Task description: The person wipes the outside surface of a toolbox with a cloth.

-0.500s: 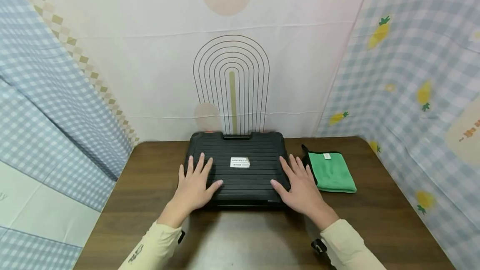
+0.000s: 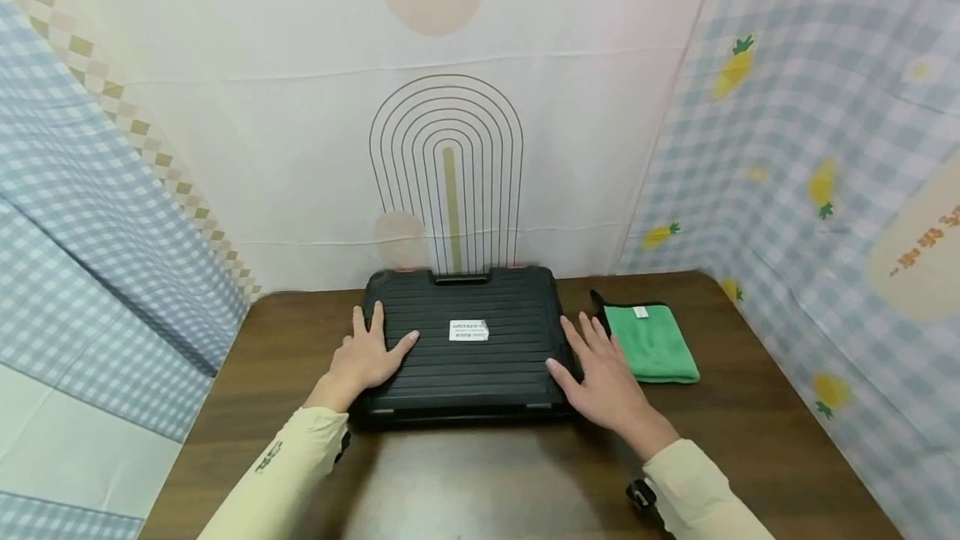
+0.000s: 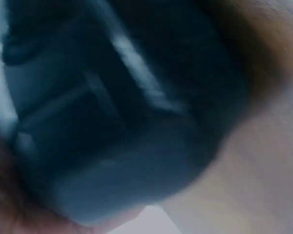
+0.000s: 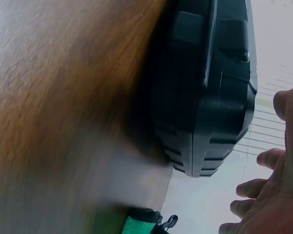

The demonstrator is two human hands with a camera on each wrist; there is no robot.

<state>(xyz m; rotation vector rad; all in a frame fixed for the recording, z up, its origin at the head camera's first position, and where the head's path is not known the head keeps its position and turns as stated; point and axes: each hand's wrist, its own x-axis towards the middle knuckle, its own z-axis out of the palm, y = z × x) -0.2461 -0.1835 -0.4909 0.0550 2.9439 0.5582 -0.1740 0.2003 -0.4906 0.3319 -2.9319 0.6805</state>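
Note:
A black hard plastic case (image 2: 480, 373) with a ribbed top and a white label (image 2: 468, 331) lies flat on the table. My left hand (image 2: 363, 361) is at its left edge, thumb reaching over the top and two fingers pointing forward; the outer fingers are partly hidden. In the blurred left wrist view, the case's side (image 3: 112, 161) fills most of the picture. On the other side, my right hand (image 2: 603, 377) spreads its fingers over the right edge. The right wrist view shows those fingers (image 4: 251, 187) straight and apart from the case's corner (image 4: 205, 122).
A folded green cloth (image 2: 651, 344) with black trim and a small white tag lies just right of the case. The brown wooden table (image 2: 262, 373) meets a patterned fabric wall (image 2: 315, 190) at the back, and checked curtains (image 2: 795, 190) hang at both sides.
My left hand has moved outward to the case's left edge, its outer fingers now less visible. The right hand stays nearly in place. The whole head view has shifted a little.

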